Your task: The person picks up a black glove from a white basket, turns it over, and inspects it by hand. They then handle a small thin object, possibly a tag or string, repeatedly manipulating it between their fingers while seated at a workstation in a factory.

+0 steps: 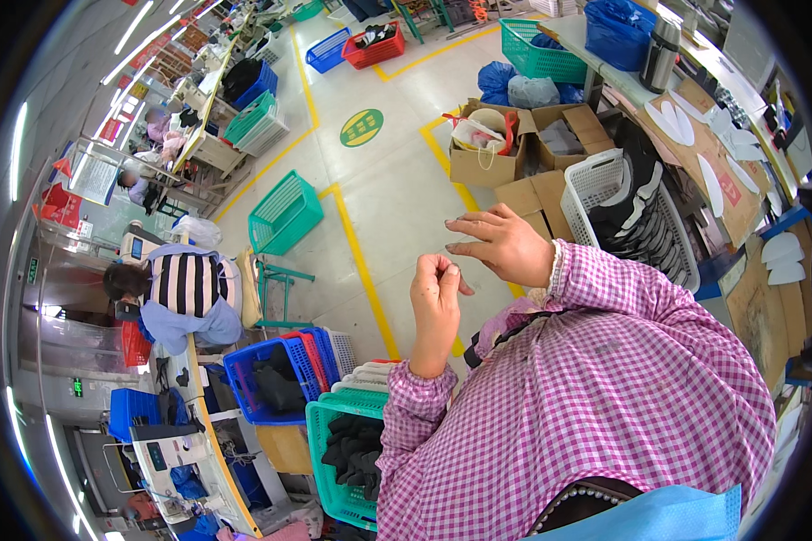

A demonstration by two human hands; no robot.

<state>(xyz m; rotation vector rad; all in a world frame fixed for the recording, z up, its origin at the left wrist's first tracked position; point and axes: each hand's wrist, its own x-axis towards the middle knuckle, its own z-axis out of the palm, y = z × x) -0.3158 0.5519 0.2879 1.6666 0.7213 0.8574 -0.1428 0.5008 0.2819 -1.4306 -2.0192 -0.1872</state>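
My left hand is raised in front of my chest, its fingers curled in against the thumb. Whatever it pinches, if anything, is too small or hidden to make out. Just right of it and slightly farther off is my right hand, palm down, fingers stretched out and holding nothing I can see. The two hands are close but look apart. Both sleeves are pink-and-white checked. Past the right forearm stands a white basket packed with dark pieces edged in white. A teal basket of black fabric pieces is by my left elbow.
Cardboard boxes stand beyond my right hand. White sole-shaped pieces lie on the right bench near a steel flask. A green basket rests on a stand at left. Nearby, a person in stripes sits bent at a workbench.
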